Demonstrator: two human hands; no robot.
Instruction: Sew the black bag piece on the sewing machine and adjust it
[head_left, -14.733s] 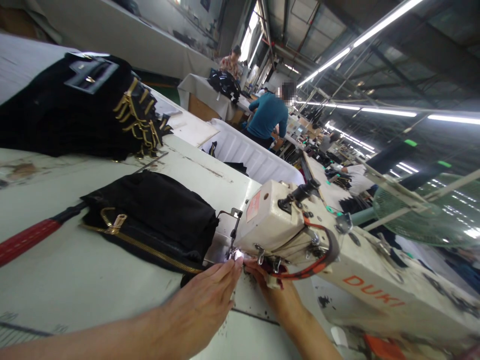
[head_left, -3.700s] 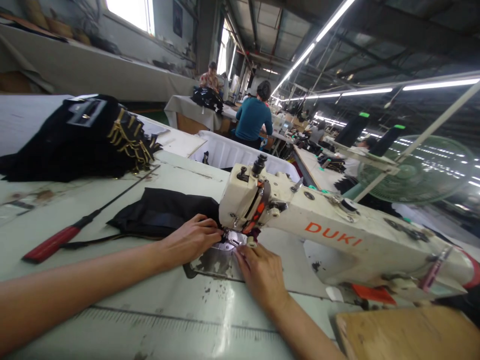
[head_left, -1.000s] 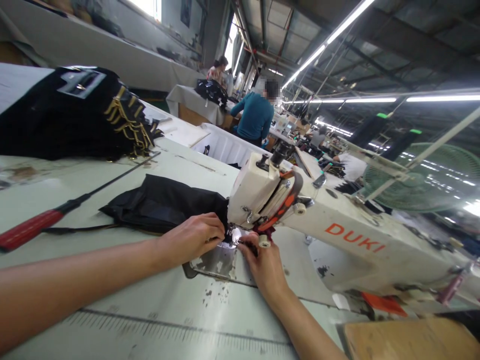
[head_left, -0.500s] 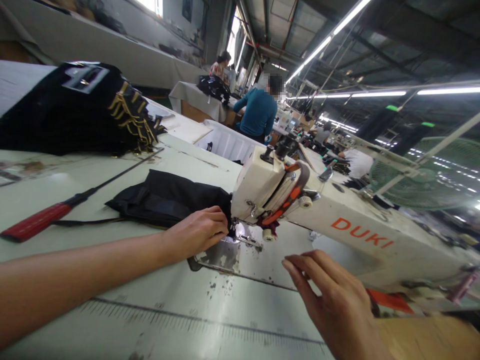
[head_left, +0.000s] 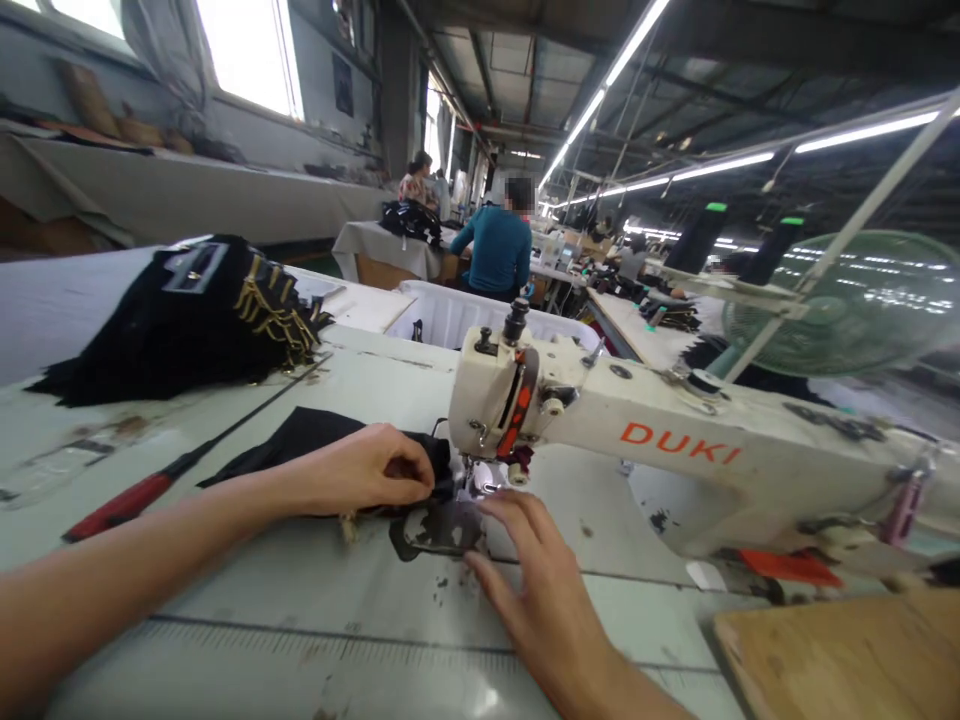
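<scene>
Black fabric lies left of the needle of a cream sewing machine marked DUKI. My left hand rests on it, with thumb and fingers pinched at the fabric's edge close to the presser foot. Just right of the needle area, my right hand has its fingers apart over the machine bed. It holds nothing that I can see. The worn metal plate shows between my two hands. Part of the fabric is hidden under my left hand and forearm.
A red-handled screwdriver lies on the table at left. Behind it sits a stack of black pieces with gold zippers. A white bin stands beyond the machine, and a person sits further off. A wooden board is at right.
My right hand has moved left, in to the needle area. My left hand's wrist is raised and the fabric lies flatter beneath it. The camera view has levelled and tilted up.
</scene>
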